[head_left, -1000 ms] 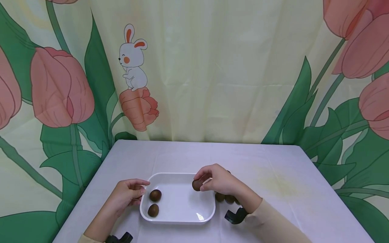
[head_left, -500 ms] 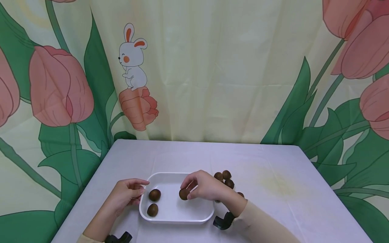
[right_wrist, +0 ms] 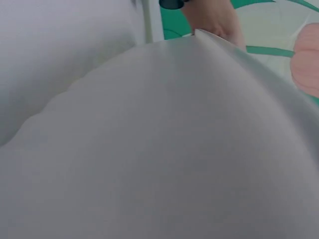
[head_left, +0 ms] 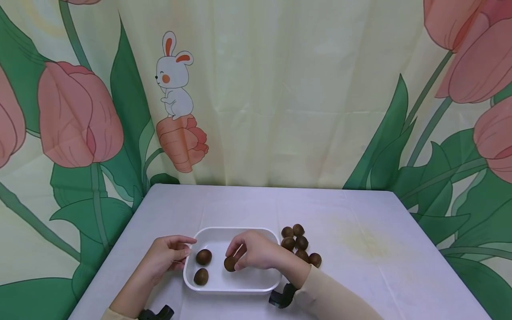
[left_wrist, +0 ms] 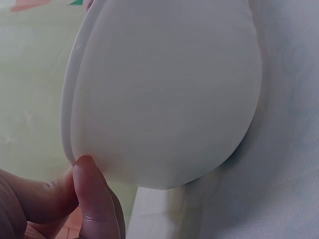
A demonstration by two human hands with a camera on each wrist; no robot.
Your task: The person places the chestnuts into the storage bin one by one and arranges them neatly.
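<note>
A white rectangular tray [head_left: 256,284] lies on the table, its outer wall [left_wrist: 164,99] filling much of the left wrist view. My left hand [head_left: 170,253] holds the tray's left rim between thumb and fingers [left_wrist: 94,199]. Inside the tray, two shiny brown balls [head_left: 204,257] sit near the left end, one in front of the other. My right hand [head_left: 256,251] pinches a third brown ball [head_left: 230,263] low over the tray floor, just right of those two. In the right wrist view the tray's wall [right_wrist: 164,139] hides my right fingers.
Several more brown balls [head_left: 301,242] lie in a loose cluster on the white tablecloth [head_left: 360,266], right of the tray. Black wrist mounts [head_left: 283,296] sit below both hands. A tulip-printed curtain [head_left: 280,89] hangs behind the table.
My right hand has carried its ball leftward and lower, from the tray's right side toward the two balls. The cluster on the cloth has come into view. My left hand stays put.
</note>
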